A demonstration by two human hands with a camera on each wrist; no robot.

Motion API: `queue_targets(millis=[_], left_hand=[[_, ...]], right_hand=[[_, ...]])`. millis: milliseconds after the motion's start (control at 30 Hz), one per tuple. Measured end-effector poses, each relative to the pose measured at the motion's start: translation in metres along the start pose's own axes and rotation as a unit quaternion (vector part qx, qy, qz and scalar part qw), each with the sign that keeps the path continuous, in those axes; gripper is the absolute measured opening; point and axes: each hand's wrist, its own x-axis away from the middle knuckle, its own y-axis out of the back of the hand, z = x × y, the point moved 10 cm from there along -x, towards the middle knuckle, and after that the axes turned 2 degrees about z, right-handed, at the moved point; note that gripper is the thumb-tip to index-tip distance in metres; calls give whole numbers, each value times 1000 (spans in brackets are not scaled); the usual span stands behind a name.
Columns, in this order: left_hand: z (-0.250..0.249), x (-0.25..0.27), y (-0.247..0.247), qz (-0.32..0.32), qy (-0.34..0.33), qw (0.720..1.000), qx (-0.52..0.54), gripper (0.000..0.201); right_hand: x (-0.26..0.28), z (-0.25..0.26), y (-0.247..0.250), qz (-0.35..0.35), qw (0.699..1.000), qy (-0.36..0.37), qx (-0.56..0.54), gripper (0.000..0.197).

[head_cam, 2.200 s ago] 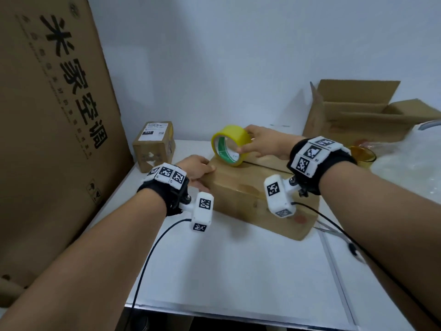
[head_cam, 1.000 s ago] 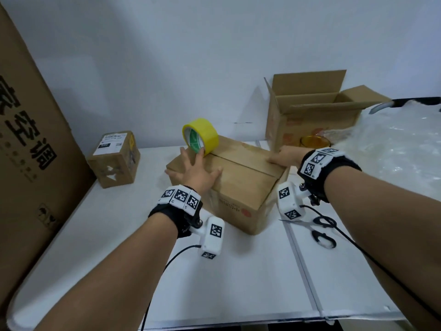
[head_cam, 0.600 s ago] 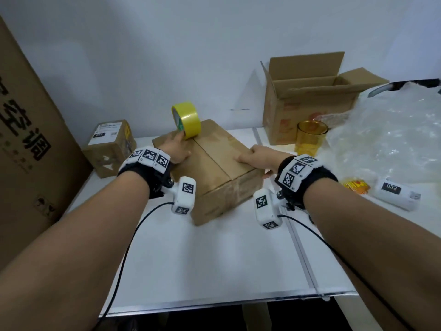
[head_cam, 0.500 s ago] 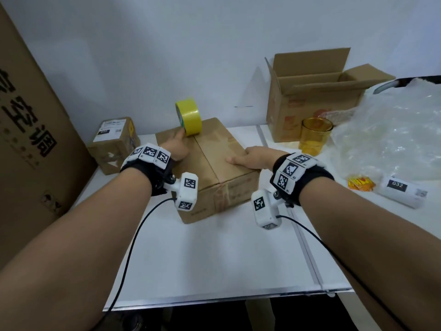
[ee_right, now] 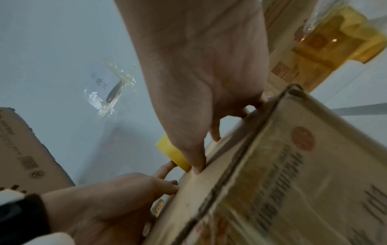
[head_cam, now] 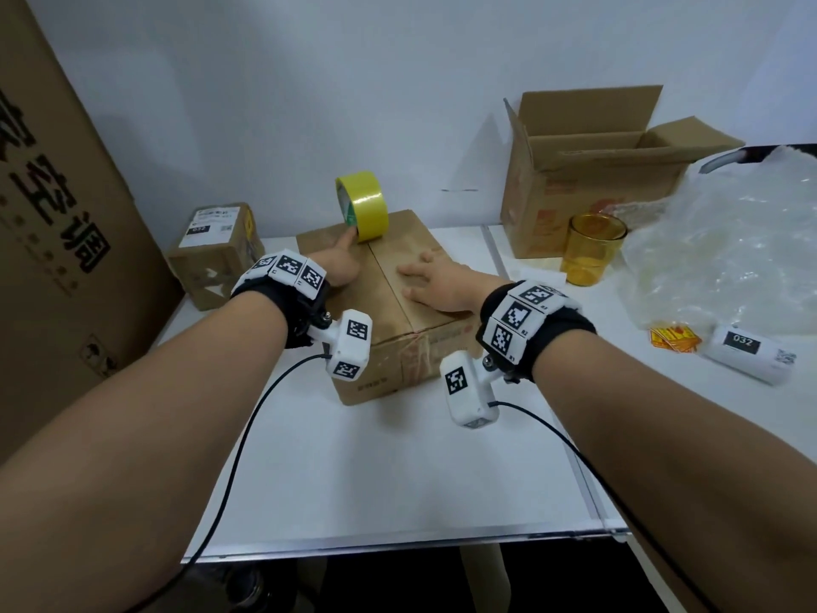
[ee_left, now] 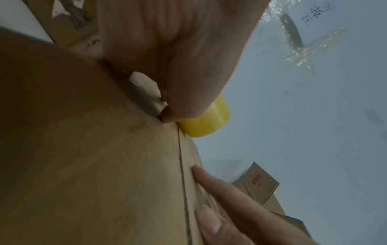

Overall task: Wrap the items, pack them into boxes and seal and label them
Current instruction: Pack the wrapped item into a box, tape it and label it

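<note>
closed cardboard box (head_cam: 398, 276), yellow tape roll (head_cam: 364, 205) upright atop

A huge printed carton (head_cam: 53, 241) leans against the white wall (head_cam: 353, 81)

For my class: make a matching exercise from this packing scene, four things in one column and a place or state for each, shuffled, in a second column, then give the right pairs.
Things
1. yellow tape roll
2. amber glass
3. open carton
4. small labelled box

Places or states
A. far left, by the big carton
B. flaps up, against the wall
C. on edge atop the closed box
D. on the table before the open carton

Pairs: 1-C, 2-D, 3-B, 4-A
</note>
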Motion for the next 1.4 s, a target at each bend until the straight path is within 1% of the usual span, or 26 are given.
queue_targets(millis=[67,133,167,200,233,300,333,367,400,467,500,567,600,633,667,700,733,800,867,900,933,1033,1267,1333,1400], left_hand=[[-1,3,2,-7,-4,1000,16,68],[-2,4,4,-3,-14,1000,18,68],[-2,4,3,-1,-17,1000,14,69],[0,4,3,1,-16,1000,10,70],[1,5,2,6,-11,1000,12,70],[-1,7,1,13,-18,999,35,66],[-4,8,1,14,-28,998,48,64],[-8,11,1,16,-43,997,56,62],[-12,13,2,15,-58,996,59,62],[-14,19,3,6,-69,996,48,63],[-15,23,3,1,-74,997,19,60],[-19,36,2,-11,-85,994,-64,54],[-26,44,2,-21,-118,988,-103,52],[-36,54,-1,-22,-159,981,-111,51],[-43,63,-7,-8,-200,975,-96,54],[-46,71,-17,25,-229,969,-85,63],[-44,76,-29,65,-239,965,-89,78],[-34,83,-48,126,-225,956,-138,105],[-28,87,-55,147,-212,950,-176,118],[-28,88,-56,151,-214,948,-181,121],[-31,92,-55,150,-222,946,-183,121],[-36,95,-55,131,-239,945,-181,107],[-34,88,-55,86,-234,953,-175,82],[-36,87,-54,64,-239,952,-178,79],[-36,84,-52,47,-246,952,-174,80]], right_hand=[[-5,0,11,-3,999,-1,-34,51],[-12,0,33,-58,990,-7,-129,45],[-17,0,45,-94,974,-10,-205,44],[-23,0,54,-120,950,-12,-288,46],[-28,2,58,-124,923,-14,-363,50],[-42,12,58,-100,876,-18,-472,58],[-47,17,57,-90,858,-21,-505,59],[-53,20,57,-86,848,-23,-523,57],[-56,22,57,-85,847,-26,-525,52],[-60,24,57,-85,864,-23,-495,38],[-63,25,57,-84,875,-18,-477,34],[-67,26,56,-64,882,-13,-466,28],[-69,26,56,-56,886,-12,-460,29],[-71,25,57,-52,890,-11,-454,32],[-72,23,58,-51,893,-13,-448,34],[-72,22,59,-51,894,-14,-444,34],[-71,20,60,-50,897,-15,-439,35],[-69,18,61,-45,901,-15,-432,36],[-67,17,61,-36,904,-11,-426,38],[-66,17,61,-32,906,-5,-423,40],[-66,17,61,-29,907,1,-420,42],[-65,16,59,-28,908,-3,-419,43],[-77,19,51,-22,906,-12,-423,42],[-83,17,52,-28,903,-18,-429,42],[-88,16,55,-36,899,-21,-436,42]])
